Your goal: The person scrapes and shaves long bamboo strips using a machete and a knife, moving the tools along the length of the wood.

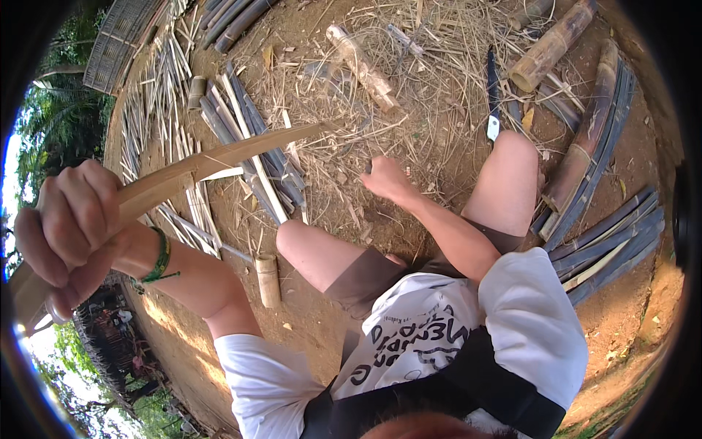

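My left hand (80, 219), raised at the far left, is wrapped round a long pale bamboo strip (212, 162). The strip slants up to the right and tapers to a point above the ground litter; its other end runs past my wrist toward the picture's edge. My right hand (389, 180) is closed in a fist between my knees, apart from the strip. A small dark bit shows at its knuckles, too little to name. Beside my right knee lies a long knife (493, 91) with a dark blade and a whitish handle, touched by neither hand.
Bamboo shavings (431, 95) cover the ground ahead. Split bamboo slats (256, 139) and thin strips (157, 88) lie to the left, near a short bamboo piece (268, 281). Thick bamboo poles (553, 45) and dark slats (610, 245) lie to the right. A cut bamboo length (362, 67) rests ahead.
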Demonstrator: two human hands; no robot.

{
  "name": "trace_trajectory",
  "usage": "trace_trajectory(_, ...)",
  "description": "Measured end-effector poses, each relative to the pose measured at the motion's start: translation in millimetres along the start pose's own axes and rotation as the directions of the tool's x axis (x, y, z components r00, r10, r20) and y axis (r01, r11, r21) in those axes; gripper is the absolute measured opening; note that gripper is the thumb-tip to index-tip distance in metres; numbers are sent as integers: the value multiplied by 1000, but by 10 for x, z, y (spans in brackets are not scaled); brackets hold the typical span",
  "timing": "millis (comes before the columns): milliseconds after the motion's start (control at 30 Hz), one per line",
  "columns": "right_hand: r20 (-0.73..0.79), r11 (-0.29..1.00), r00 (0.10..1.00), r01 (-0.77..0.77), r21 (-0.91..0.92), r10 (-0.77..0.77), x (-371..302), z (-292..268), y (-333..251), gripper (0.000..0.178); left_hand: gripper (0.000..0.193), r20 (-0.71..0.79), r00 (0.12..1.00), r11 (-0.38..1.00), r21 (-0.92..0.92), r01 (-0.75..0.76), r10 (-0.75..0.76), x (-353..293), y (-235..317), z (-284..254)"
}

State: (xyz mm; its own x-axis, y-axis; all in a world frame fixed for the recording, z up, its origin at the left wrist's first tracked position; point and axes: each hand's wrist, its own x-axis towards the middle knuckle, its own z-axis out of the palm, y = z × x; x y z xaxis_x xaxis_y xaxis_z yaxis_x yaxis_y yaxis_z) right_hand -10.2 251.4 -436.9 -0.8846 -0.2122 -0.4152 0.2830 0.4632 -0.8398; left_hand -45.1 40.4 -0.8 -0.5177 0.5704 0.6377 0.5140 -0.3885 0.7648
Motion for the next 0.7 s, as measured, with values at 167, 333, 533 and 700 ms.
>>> trace_trajectory(167,-15,989,990,-141,52,142,306,234,724,27,35,182,983,994,-109,24,-4,122,-47,107)
trace_trajectory(333,-9,958,984,-173,-230,176,491,-94,681,32,35,166,985,998,-43,54,-46,113,-41,239)
trace_trajectory(533,-32,970,984,-177,-167,174,240,136,792,35,33,135,991,993,-120,13,3,42,-31,110)
trace_trajectory(700,174,911,907,-339,-234,383,743,-216,997,29,34,-202,977,983,181,-26,63,-43,76,221)
